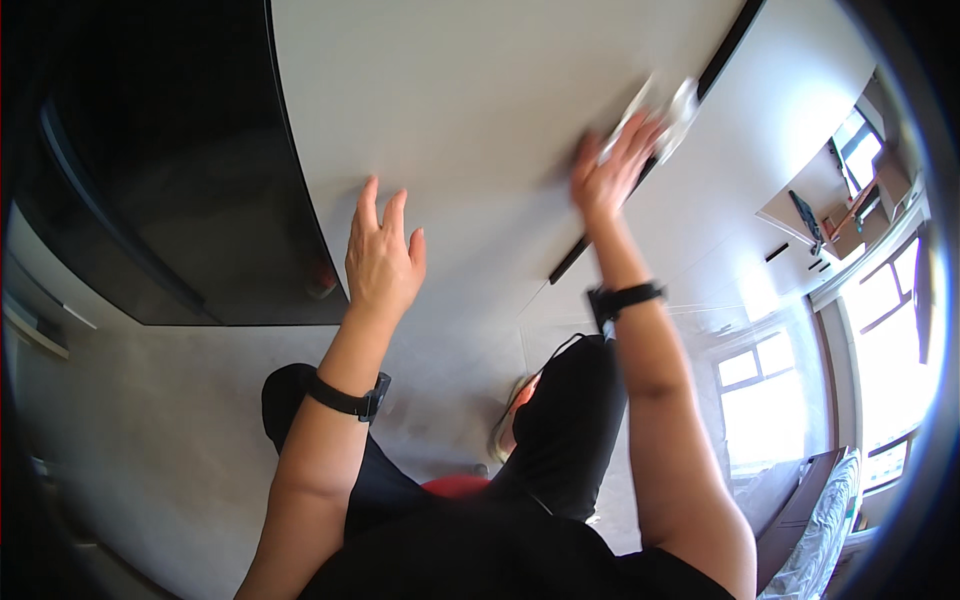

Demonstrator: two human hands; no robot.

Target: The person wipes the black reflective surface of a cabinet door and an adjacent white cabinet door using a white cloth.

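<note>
My right hand (614,172) presses a white cloth (677,120), blurred and crumpled, against a pale cabinet door (450,90), near its right edge. Beside that hand a long black strip (568,260) runs along the door's edge; the hand and cloth cover part of it. My left hand (382,250) is lifted in front of the same door with fingers spread and nothing in it. Whether its fingertips touch the surface I cannot tell. A black band with a small box circles each of my wrists.
A tall glossy black appliance or panel (170,170) stands left of the door. More pale doors (790,110) continue to the right, toward an open cabinet compartment (800,215) and bright windows (895,300). A plastic-wrapped board (825,520) leans at lower right. Grey floor (170,430) lies below.
</note>
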